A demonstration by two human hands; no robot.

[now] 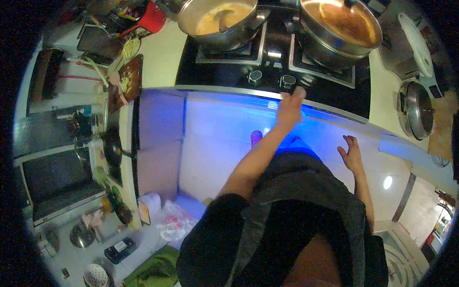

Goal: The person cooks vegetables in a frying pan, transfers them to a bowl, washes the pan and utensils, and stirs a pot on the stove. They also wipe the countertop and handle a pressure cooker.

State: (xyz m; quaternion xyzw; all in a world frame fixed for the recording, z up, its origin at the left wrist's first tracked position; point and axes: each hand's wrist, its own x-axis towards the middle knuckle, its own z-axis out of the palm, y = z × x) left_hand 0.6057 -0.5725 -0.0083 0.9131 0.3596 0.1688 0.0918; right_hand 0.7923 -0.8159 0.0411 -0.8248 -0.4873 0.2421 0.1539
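Note:
My left hand (291,106) reaches to the front edge of a black gas hob (274,70), fingertips just below a control knob (287,81). Its fingers look bent and blurred, and whether they hold anything is hidden. A second knob (255,76) sits further left. My right hand (350,154) hangs beside my body, thumb apart from the fingers, with nothing in it. On the left burner stands a metal pot (186,27) of yellowish liquid with a ladle (223,23) in it. The right burner carries a pot (330,57) under a glass lid (342,21).
A cutting board (134,80) with chopped pale-green pieces lies on the left counter, near a red container (150,19). A lidded metal pan (417,109) and a rice cooker (398,59) stand at right. Plastic bags (174,220) sit low at left.

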